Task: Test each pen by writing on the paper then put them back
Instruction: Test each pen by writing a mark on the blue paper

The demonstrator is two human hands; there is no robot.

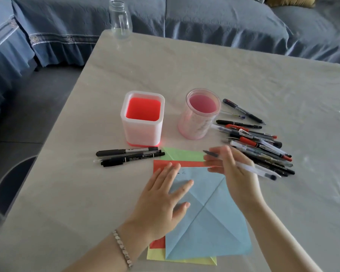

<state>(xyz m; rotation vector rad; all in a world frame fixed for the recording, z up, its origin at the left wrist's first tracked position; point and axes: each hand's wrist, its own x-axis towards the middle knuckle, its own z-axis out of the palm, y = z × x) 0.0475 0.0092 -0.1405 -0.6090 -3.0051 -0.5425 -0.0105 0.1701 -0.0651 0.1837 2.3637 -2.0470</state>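
Observation:
A blue creased paper (208,222) lies on top of red, green and yellow sheets near the table's front. My left hand (163,197) rests flat on its left part, fingers spread. My right hand (234,173) hovers over the paper's upper right, holding a clear-barrelled pen (249,166) with its dark tip pointing left. Small written marks (182,172) show near the paper's top. A pile of several pens (261,146) lies to the right. Three black pens (129,155) lie to the left.
A square white-and-red pen holder (142,119) and a round clear pink holder (199,114) stand behind the paper, both without pens. A glass jar (120,18) stands at the table's far corner. A blue-covered sofa (204,20) runs behind the table (283,193).

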